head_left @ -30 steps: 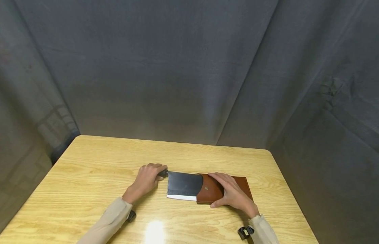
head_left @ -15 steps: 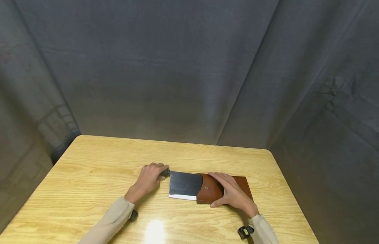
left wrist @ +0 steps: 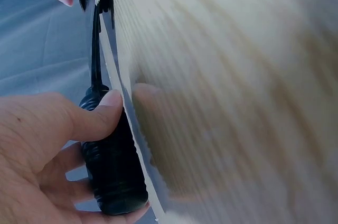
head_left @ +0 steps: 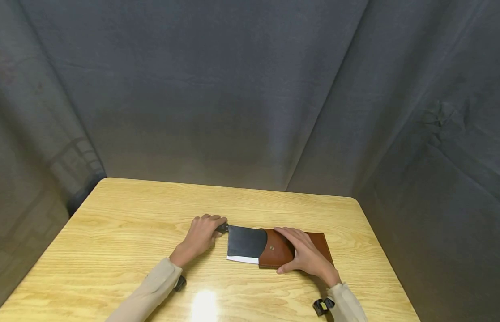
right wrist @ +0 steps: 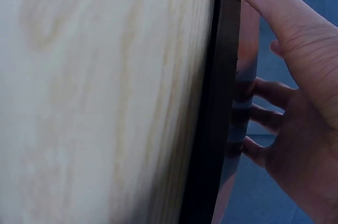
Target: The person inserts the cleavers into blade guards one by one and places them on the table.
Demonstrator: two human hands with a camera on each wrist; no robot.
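Note:
In the head view a cleaver [head_left: 245,242] with a dark blade and bright edge lies flat, its right part hidden inside a brown leather sheath [head_left: 271,257]. My left hand [head_left: 200,235] grips the cleaver's black handle; the left wrist view shows the thumb over the ribbed handle [left wrist: 113,171] and fingers beneath. Across the sheath spreads my right hand [head_left: 308,255], thumb at its near edge and fingertips by its far edge. In the right wrist view the thumb meets the sheath's side [right wrist: 211,129] while the fingers bend down onto its top.
All of this rests on a light wooden table [head_left: 153,201] with rounded back corners. Grey curtains [head_left: 201,98] stand behind it and along both sides. A dark wrist device [head_left: 324,307] sits at the right cuff, another [head_left: 180,283] below the left sleeve.
My left hand has moved the cleaver rightward, so less of its blade shows outside the sheath. The right hand and the sheath have stayed nearly still.

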